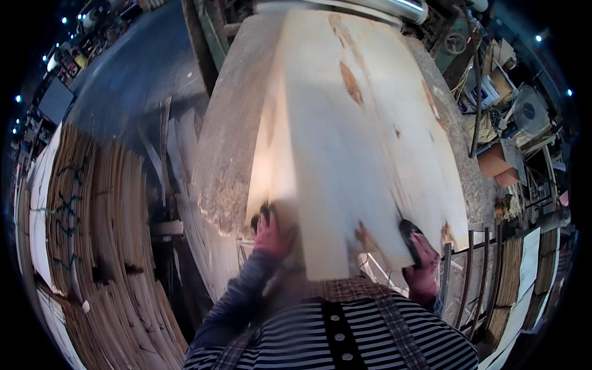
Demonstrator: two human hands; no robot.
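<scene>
A broad, pale sheet of wood veneer (345, 142) with brown knots and a ragged near edge spans the middle, reaching from the machine to just before my body. Along its left side runs a lower fold or second layer of veneer (269, 166); which of the two I cannot tell. My left hand (273, 237), in a pinkish glove with black fingertips, grips that layer near its close corner. At the right, my right hand (422, 258), gloved alike, holds the ragged near edge, dark fingers over the top. Both thumbs are hidden.
Under the veneer is a worn, rough table (228, 135). A shiny metal roller (404, 9) lies across its far end. Stacked veneer (105, 203) stands at left, more stacks (509, 277) at right beside metal bars (472, 277). A fan (531, 111) and cardboard box (498, 163) sit far right.
</scene>
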